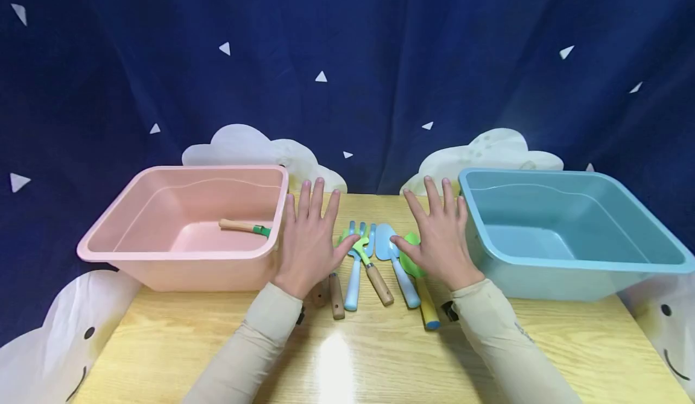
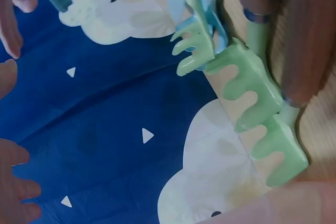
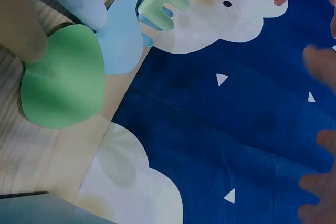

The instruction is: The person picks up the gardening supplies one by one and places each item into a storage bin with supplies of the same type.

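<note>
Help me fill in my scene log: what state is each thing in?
Left hand, open, holding nothing
Right hand, open, holding nothing
Pink tub, upright, uncovered
Wooden-handled tool, lying inside pink tub
Blue tub, upright, uncovered
Brown-handled green rakes, lying on table
Blue fork, partly covered
Small green rake, lying over blue fork
Blue trowel, lying on table
Green trowel, lying on table
Curtain, hanging

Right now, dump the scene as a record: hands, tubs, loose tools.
left hand: fingers spread, holding nothing
right hand: fingers spread, holding nothing
left tub: pink tub, one wooden-handled tool inside
right tub: blue tub, no tool visible inside
loose tools, left to right: two wooden-handled green rakes, blue fork, small green rake overlapping it, blue trowel, green trowel with yellow handle
surface: wooden table
backdrop: dark blue curtain
</note>
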The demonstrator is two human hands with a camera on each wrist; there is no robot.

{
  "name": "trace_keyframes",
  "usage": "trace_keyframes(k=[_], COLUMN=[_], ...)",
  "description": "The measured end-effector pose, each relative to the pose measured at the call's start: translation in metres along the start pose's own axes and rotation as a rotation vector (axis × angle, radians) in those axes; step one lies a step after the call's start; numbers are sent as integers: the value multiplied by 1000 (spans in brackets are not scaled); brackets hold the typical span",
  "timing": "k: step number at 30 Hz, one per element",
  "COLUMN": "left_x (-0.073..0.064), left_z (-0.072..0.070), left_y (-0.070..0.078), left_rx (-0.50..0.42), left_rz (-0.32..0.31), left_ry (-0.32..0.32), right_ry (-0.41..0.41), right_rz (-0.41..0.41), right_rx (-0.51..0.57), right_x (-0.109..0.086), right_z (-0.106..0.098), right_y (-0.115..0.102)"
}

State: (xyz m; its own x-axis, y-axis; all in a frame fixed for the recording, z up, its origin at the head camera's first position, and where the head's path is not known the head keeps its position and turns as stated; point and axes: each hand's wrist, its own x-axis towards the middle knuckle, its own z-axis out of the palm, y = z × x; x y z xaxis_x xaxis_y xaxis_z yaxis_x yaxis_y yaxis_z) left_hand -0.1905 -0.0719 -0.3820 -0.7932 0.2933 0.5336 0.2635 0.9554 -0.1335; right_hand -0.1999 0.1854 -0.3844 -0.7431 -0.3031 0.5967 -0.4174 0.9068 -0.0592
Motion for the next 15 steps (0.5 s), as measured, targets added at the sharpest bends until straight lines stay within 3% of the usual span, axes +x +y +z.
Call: trace_keyframes(k=[3, 8, 15], left_x=[1, 2, 2], left_z=[-4, -10, -17], left_y=[1, 1, -4], left_rx=[-28, -87, -108], left_rz=[32, 116, 135], left_ry=[35, 165, 233], right_ry=[19, 79, 71], right_rz=[-5, -43, -64], right_rx=[22, 88, 106], right_x=[2, 5, 8], right_z=[0, 0, 3], right_y=[0, 0, -2])
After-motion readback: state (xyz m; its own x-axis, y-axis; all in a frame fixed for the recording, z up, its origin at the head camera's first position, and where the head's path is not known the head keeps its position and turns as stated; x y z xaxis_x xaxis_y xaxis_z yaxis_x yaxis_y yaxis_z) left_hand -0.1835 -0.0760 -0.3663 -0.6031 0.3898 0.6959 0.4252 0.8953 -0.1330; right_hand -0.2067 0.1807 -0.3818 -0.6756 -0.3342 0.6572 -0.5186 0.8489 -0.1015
